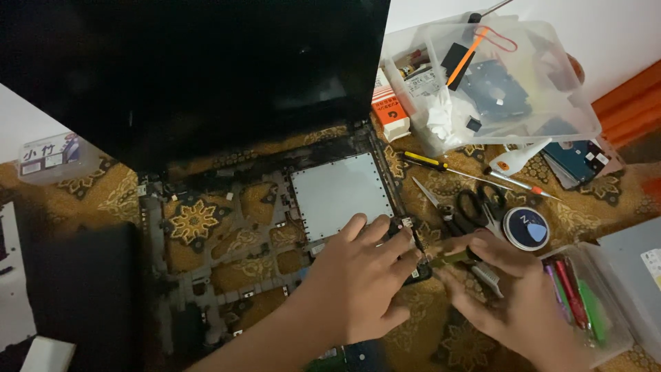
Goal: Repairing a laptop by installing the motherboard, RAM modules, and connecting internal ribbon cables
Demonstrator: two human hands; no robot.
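Patterned cloth [206,220], clear tub [578,103] — tools inside, tray [613,331] — pens

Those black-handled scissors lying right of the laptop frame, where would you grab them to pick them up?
Probably by the handle loops of the scissors, coming from above on the near right. The loops lie flat and open toward the right hand, while the blades point up-left toward the yellow-handled screwdriver.
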